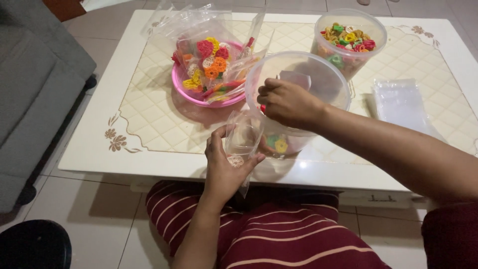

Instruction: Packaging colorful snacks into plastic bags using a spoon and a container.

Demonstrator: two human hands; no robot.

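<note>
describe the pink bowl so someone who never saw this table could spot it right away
Start at the white coffee table with the cream diamond-patterned top. On its far left part sits the pink bowl, a shallow round basin heaped with small clear bags of colourful crackers. It is the only opaque pink vessel; the two tubs to its right are clear plastic.

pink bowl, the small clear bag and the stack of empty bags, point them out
pink bowl (185, 89), head view, on its left rim.
small clear bag (242, 137), head view, on its middle, above the left hand (224, 169) holding it.
stack of empty bags (401, 102), head view, on the top sheet's middle.
</note>
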